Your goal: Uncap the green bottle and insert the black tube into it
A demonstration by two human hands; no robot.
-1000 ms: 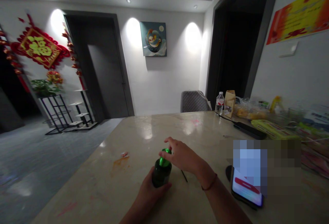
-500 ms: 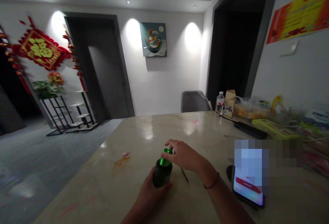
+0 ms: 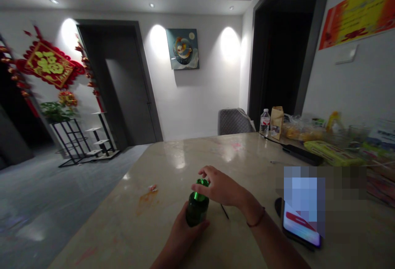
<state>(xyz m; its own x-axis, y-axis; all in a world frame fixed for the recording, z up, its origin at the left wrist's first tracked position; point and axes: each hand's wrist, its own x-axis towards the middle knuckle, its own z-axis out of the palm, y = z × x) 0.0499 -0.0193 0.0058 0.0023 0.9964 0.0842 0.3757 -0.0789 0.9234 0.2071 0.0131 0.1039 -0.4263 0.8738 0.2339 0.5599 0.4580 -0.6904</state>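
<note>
A dark green glass bottle (image 3: pixel 196 211) with shiny green foil on its neck stands on the table in front of me. My left hand (image 3: pixel 189 228) is wrapped round the lower body of the bottle from the near side. My right hand (image 3: pixel 218 184) curls about the foil-covered neck, thumb across the front and fingers over by the top. Part of the neck and the palm side of these fingers are hidden. Just right of the bottle lies a thin dark stick (image 3: pixel 225 211).
At the right lies a lit phone (image 3: pixel 300 228), partly pixelated. Behind it are a black power strip (image 3: pixel 302 154), a yellow-green packet (image 3: pixel 333 153), a water bottle (image 3: pixel 264 123) and a paper bag (image 3: pixel 277 122). An orange-brown smear (image 3: pixel 147 200) marks the table left of the bottle.
The view has shifted slightly. Both hands keep their places on the bottle, with the right fingers hardly moved about the neck.
</note>
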